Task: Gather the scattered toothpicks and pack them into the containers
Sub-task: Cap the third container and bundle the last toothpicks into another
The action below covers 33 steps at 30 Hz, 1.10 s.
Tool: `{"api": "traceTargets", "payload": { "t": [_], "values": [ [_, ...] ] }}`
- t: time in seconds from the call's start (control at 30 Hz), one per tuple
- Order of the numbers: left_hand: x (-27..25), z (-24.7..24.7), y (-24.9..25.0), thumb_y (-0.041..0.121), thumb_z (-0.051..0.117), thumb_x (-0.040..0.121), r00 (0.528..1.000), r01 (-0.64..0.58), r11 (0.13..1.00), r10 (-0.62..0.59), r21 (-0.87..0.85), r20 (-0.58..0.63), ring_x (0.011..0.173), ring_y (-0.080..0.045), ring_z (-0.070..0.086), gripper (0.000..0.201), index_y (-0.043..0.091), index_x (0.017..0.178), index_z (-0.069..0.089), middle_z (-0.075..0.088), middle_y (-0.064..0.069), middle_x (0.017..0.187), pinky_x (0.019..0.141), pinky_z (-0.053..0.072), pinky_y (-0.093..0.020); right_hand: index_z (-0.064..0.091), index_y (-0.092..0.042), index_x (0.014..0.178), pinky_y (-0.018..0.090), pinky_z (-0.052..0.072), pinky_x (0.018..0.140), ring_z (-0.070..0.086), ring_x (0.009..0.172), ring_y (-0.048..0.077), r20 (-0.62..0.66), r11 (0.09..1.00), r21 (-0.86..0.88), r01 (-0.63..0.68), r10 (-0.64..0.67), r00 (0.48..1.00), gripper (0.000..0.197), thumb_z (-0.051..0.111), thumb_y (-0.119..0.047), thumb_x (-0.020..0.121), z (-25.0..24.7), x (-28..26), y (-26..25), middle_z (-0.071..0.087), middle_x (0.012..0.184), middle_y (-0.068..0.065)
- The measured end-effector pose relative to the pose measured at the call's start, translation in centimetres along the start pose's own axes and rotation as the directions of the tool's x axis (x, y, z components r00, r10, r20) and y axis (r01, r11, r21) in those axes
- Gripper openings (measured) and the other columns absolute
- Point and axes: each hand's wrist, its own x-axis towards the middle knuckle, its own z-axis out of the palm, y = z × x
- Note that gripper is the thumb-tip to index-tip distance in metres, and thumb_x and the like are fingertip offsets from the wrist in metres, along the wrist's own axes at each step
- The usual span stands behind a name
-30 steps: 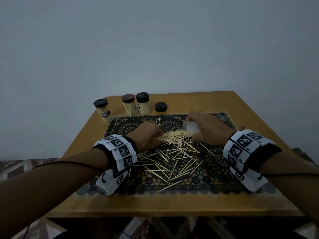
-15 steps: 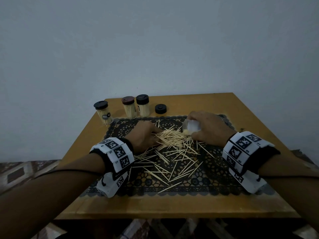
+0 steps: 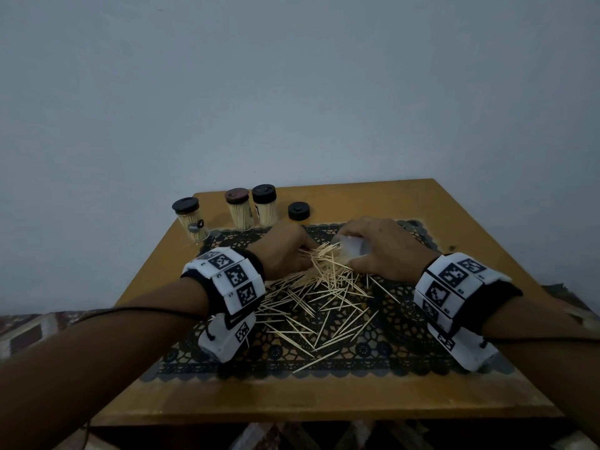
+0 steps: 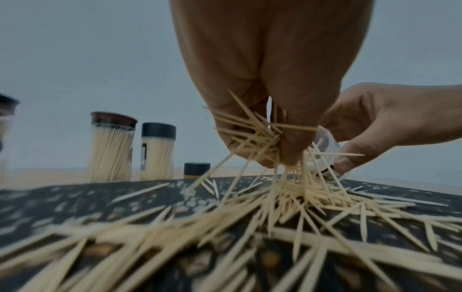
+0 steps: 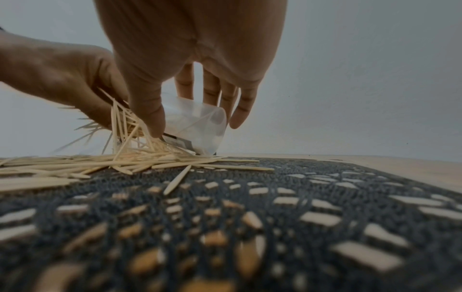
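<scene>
The left hand pinches a bunch of thin wooden toothpicks over the black lace mat's far edge. The right hand, fingers curled, tilts an empty clear plastic container beside it. Judged next: aligning the bunch with its mouth.

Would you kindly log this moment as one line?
left hand: pinching toothpicks | right hand: holding tilted clear jar | lid: off

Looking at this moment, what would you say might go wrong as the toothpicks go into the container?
The left hand grips a crisscrossed bunch of toothpicks; they may jam at the mouth of the container or spill back onto the mat. The right hand holds the container tilted low, so loaded picks might slide out.
</scene>
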Motion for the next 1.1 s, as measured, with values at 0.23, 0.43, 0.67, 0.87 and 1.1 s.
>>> {"api": "traceTargets", "payload": {
  "t": [0.23,0.43,0.67,0.87,1.1],
  "values": [
    [1.5,-0.6,0.9,0.02,0.071,0.084,0.996,0.055,0.998,-0.053,0.018,-0.077,0.08,-0.009,0.05,0.028,0.012,0.108,0.061,0.065,-0.002,0.101,0.065,0.033,-0.017,0.065,-0.016,0.118,0.025,0.042,0.068,0.057,0.086,0.014,-0.037,0.998,0.017,0.054,-0.053,0.998,0.047,0.079,-0.028,0.076,0.0,0.0,-0.4,0.064,0.106,-0.002],
    [1.2,-0.4,0.7,0.021,0.079,0.075,0.987,0.125,0.984,-0.136,-0.129,-0.08,0.081,-0.008,0.051,0.041,0.018,0.106,0.053,0.054,0.007,0.095,0.059,0.033,-0.011,0.065,-0.015,0.114,0.027,0.049,0.071,0.059,0.085,0.014,-0.031,0.998,0.04,0.045,-0.044,0.999,0.046,0.081,-0.03,0.074,0.2,0.1,-0.4,0.065,0.103,-0.003],
    [0.0,-1.0,0.2,-0.003,0.07,0.08,0.98,0.122,0.951,-0.16,-0.285,-0.114,0.088,-0.015,0.063,0.031,0.011,0.105,0.058,0.064,-0.003,0.098,0.076,0.055,-0.024,0.065,-0.016,0.111,0.016,0.041,0.062,0.059,0.082,0.011,-0.056,0.996,0.051,0.07,-0.067,0.996,0.046,0.084,-0.033,0.072,0.4,0.2,-0.3,0.065,0.099,-0.005],
    [0.5,0.1,1.1,0.005,0.075,0.076,0.952,0.058,0.968,-0.127,-0.243,-0.278,0.071,-0.006,0.061,0.017,0.015,0.082,0.063,0.064,0.006,0.077,0.061,0.045,-0.01,0.066,-0.016,0.11,0.029,0.052,0.069,0.062,0.083,0.015,-0.063,0.994,0.073,0.085,-0.081,0.995,0.045,0.083,-0.034,0.072,0.3,0.0,-0.5,0.067,0.097,-0.003],
    [0.7,0.0,1.4,0.008,0.069,0.084,0.945,0.03,0.963,-0.114,-0.267,-0.306,0.073,-0.009,0.062,0.006,0.013,0.082,0.067,0.068,0.003,0.08,0.065,0.05,-0.017,0.064,-0.015,0.108,0.022,0.048,0.065,0.062,0.083,0.015,-0.063,0.995,0.085,0.056,-0.05,0.997,0.046,0.082,-0.038,0.072,0.3,-0.1,-0.4,0.067,0.096,-0.002]
  ]
}}
